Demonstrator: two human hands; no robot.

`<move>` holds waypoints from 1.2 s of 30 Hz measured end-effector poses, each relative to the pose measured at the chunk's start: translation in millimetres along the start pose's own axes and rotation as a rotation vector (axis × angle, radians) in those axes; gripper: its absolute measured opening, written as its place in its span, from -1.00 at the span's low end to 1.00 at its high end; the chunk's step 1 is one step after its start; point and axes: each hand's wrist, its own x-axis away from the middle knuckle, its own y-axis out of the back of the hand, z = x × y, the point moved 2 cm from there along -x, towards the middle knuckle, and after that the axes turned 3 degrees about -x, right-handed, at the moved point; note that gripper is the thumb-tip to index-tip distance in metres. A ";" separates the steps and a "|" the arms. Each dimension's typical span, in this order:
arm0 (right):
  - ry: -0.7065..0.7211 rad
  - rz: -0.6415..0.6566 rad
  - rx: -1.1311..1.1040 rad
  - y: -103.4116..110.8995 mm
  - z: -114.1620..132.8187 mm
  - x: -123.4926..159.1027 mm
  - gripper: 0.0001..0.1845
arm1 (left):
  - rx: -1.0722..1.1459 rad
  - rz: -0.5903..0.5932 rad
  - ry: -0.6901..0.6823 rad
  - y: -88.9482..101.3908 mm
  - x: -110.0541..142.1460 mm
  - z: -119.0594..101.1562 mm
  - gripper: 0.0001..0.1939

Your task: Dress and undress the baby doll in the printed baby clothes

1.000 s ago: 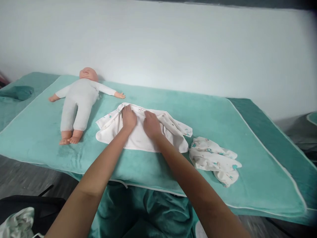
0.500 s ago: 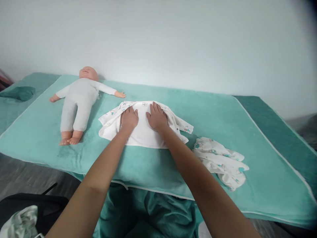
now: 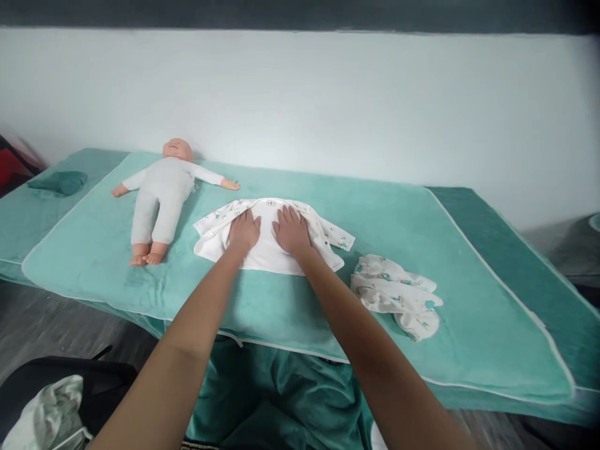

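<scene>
A small white baby shirt (image 3: 274, 253) with a printed pattern lies spread out, its front opened so the plain inside shows. My left hand (image 3: 244, 230) rests flat on its left half, fingers reaching under the folded front panel's edge. On the right half, my right hand (image 3: 291, 230) lies flat with fingers stretched, pointing away from me. To the right is a crumpled white printed baby garment (image 3: 396, 294), apart from both hands. A baby doll (image 3: 164, 187) in a white suit lies on its back at the left, arms spread.
Under everything is a light green mat (image 3: 459, 300) with white piping, on a darker green cover (image 3: 487, 231). A white wall (image 3: 300, 100) stands behind. At the lower left, a black chair (image 3: 107, 378) holds a pale cloth (image 3: 51, 412). A green pillow-like bundle (image 3: 59, 182) is far left.
The view has tilted up, showing a dark band atop the wall. Both hands stay flat on the shirt, with hardly any shift. The doll and crumpled garment lie as before.
</scene>
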 end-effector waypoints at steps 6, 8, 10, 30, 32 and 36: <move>0.044 -0.006 -0.069 -6.2 8.7 56.3 -0.32 | -0.069 -0.036 -0.089 1.7 30.2 7.6 -0.32; 0.023 -0.029 -0.221 -4.9 6.7 72.9 -0.33 | -0.093 -0.067 -0.132 2.6 40.0 11.3 -0.34; 0.014 -0.050 -0.400 1.3 -2.6 85.2 -0.39 | -0.101 -0.081 -0.172 3.4 48.1 14.8 -0.36; -0.572 -0.480 -0.511 61.5 -161.7 70.8 -0.62 | 0.023 -0.139 -0.138 5.5 55.7 18.8 -0.52; -0.588 -0.477 -0.424 66.2 -167.6 68.8 -0.63 | 0.037 -0.145 -0.126 6.2 55.8 18.1 -0.53; -0.629 -0.202 -0.192 59.4 -162.7 76.5 -0.52 | 0.071 -0.147 -0.100 8.2 56.1 17.2 -0.55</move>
